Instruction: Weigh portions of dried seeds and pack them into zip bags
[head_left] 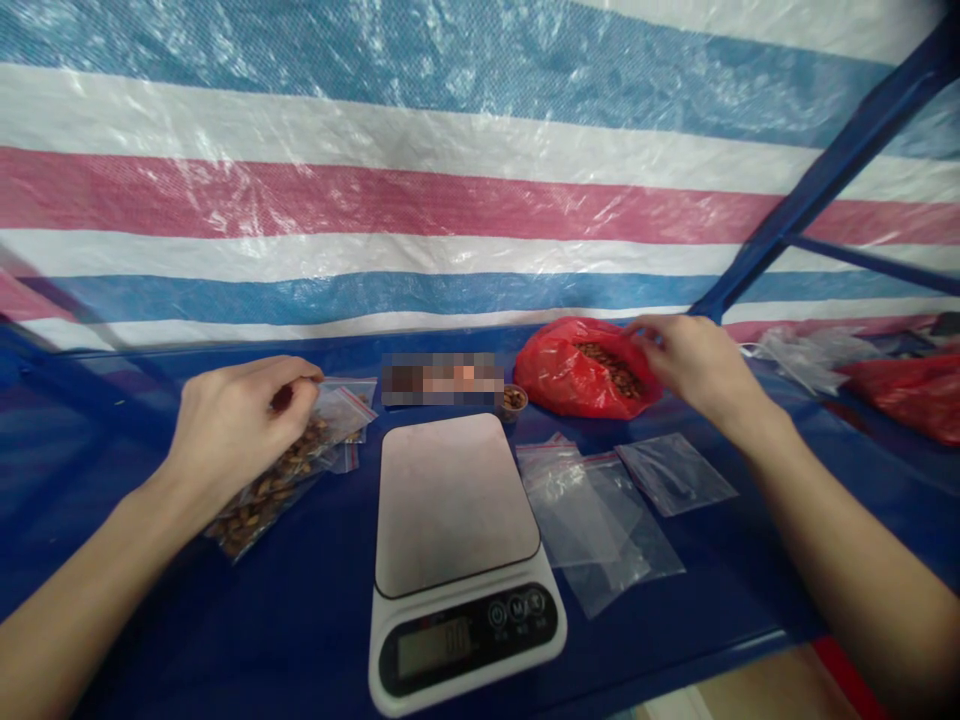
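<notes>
My left hand (251, 415) is closed in a pinch at the upper end of a clear zip-lock bag (262, 500) filled with brown, nut-like pieces. More small zip bags lie partly hidden behind it. On the right, my right hand (686, 355) has its fingers closed at the rim of a red plastic bag (551, 375). The red bag's mouth is open, with many small brown pieces (611, 370) inside. Between my hands stands a digital kitchen scale (457, 510), its plate bare and its display apparently reading zero.
Flat transparent zip bags (600, 520) lie right of the scale, with another bag (679, 473) beside them. Behind the scale are a small cup of brown pieces (513, 400) and a pixelated item (442, 380). More plastic and a red bag (911, 395) lie far right. A blue metal post (825, 170) slants upward.
</notes>
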